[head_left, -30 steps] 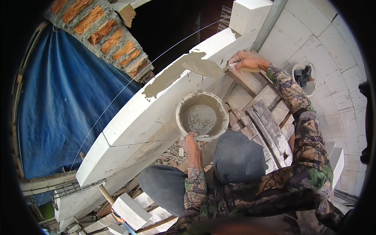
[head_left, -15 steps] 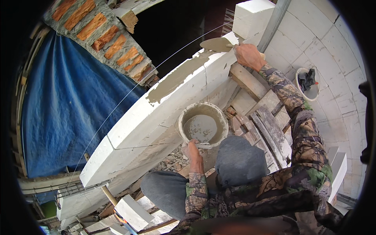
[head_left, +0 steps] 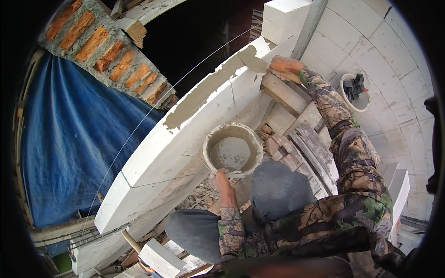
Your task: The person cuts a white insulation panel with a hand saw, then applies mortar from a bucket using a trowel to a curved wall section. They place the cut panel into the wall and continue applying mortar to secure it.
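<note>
My right hand (head_left: pixel 285 67) is closed round the handle of a trowel at the far end of the white block wall (head_left: pixel 153 153). The trowel's blade (head_left: pixel 254 61), coated in grey mortar, rests against the wall's top and is hard to tell apart from the mortar there. A strip of wet mortar (head_left: pixel 197 97) runs along that top surface. My left hand (head_left: pixel 223 181) grips the near rim of a round bucket (head_left: pixel 256 149). Thin grey mortar (head_left: pixel 230 153) lies inside the bucket, which stands by the wall's near face.
A taut string (head_left: pixel 139 121) runs along the wall's far side. An upright white block (head_left: pixel 285 22) and a metal post (head_left: pixel 311 32) stand at the far end. Planks (head_left: pixel 313 150) and bricks lie beside the bucket. A smaller white bucket (head_left: pixel 360 105) holds a dark rag. Blue tarp hangs left.
The trowel's blade has turned and come down onto the wall top, and the mortar now reaches closer to the upright block. My left hand stays on the bucket rim. The view has shifted slightly.
</note>
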{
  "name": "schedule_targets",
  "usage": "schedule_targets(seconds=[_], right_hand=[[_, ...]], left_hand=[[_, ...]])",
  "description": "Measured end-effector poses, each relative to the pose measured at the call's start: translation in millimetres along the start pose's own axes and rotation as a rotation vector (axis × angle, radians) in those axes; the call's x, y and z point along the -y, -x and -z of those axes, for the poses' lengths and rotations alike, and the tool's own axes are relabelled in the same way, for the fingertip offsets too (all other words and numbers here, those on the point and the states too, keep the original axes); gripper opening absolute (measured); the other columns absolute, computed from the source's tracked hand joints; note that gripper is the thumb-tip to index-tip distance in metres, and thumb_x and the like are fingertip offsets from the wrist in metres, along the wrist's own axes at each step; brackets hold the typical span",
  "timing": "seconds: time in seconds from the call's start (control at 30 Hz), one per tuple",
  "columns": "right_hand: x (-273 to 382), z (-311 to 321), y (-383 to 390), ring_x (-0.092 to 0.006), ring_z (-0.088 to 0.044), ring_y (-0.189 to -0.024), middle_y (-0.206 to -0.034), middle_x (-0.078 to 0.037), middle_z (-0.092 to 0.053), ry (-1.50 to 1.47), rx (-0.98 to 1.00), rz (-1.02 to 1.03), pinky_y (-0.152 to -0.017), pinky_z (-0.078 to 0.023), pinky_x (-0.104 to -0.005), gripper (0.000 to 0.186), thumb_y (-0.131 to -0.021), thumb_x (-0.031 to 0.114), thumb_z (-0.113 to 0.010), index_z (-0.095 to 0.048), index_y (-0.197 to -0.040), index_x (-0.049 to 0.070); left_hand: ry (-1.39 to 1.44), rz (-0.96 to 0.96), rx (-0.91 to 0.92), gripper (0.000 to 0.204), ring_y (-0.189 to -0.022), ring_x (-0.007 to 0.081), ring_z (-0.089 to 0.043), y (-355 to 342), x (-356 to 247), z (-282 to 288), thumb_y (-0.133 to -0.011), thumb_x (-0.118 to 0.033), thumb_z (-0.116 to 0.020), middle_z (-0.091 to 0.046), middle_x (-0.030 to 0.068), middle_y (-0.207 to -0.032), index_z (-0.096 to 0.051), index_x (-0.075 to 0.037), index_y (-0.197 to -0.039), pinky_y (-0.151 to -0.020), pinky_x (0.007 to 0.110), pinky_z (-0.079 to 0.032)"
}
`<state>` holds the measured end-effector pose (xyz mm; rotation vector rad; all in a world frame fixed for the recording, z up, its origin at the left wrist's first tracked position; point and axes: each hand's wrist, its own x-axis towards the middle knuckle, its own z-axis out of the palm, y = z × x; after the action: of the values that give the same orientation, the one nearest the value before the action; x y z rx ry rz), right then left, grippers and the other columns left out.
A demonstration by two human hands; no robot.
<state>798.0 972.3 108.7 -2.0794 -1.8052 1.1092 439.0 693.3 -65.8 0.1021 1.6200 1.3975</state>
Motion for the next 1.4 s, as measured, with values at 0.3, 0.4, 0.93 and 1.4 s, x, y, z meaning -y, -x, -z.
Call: schedule_targets(seconds=[0.3,0.4,0.93,1.4], right_hand=[[-1.8,-116.3,110.8,-0.0346,-0.072,-0.079,-0.084,-0.024,-0.071,0.670,0.009,0.636,-0.073,-0.055,-0.0456,0.031,-0.083,0.022,-0.065,-0.068,-0.094,-0.007],[-7.3,-181.1,125.8,-0.0393,-0.071,-0.086,-0.093,-0.025,-0.071,0.812,0.010,0.636,-0.079,-0.055,-0.0487,0.032,-0.077,0.017,-0.067,-0.069,-0.100,-0.006],[-44.9,-150.4,139.0,-0.0153,-0.059,-0.068,-0.075,-0.005,-0.062,-0.085,0.411,0.084,-0.064,-0.048,-0.0333,0.034,-0.095,0.031,-0.070,-0.065,-0.088,-0.002],[-39.5,37.9,-11.5,-0.0162,-0.063,-0.063,-0.079,-0.007,-0.061,-0.068,0.066,-0.073,-0.050,-0.051,-0.0305,0.037,-0.101,0.032,-0.059,-0.061,-0.112,-0.004]], left_hand=[[-0.014,-0.033,0.110,0.015,-0.068,0.0174,-0.059,-1.3,7.6,6.3,-0.074,0.003,-0.059,-0.066,0.0052,-0.079,-0.068,0.002,-0.086,-0.062,0.033,-0.049],[-0.055,-0.052,0.103,0.014,-0.067,0.0168,-0.060,1.9,5.1,2.4,-0.077,0.002,-0.060,-0.067,0.0064,-0.077,-0.069,0.003,-0.088,-0.062,0.032,-0.049],[0.020,0.020,0.127,0.008,-0.063,0.0171,-0.058,9.5,-1.5,-5.8,-0.075,0.005,-0.059,-0.064,0.0047,-0.077,-0.064,-0.001,-0.079,-0.057,0.034,-0.049],[-0.008,-0.028,0.109,0.014,-0.068,0.0188,-0.059,0.3,8.4,0.8,-0.068,0.008,-0.056,-0.062,0.0054,-0.077,-0.063,0.001,-0.078,-0.061,0.034,-0.048]])
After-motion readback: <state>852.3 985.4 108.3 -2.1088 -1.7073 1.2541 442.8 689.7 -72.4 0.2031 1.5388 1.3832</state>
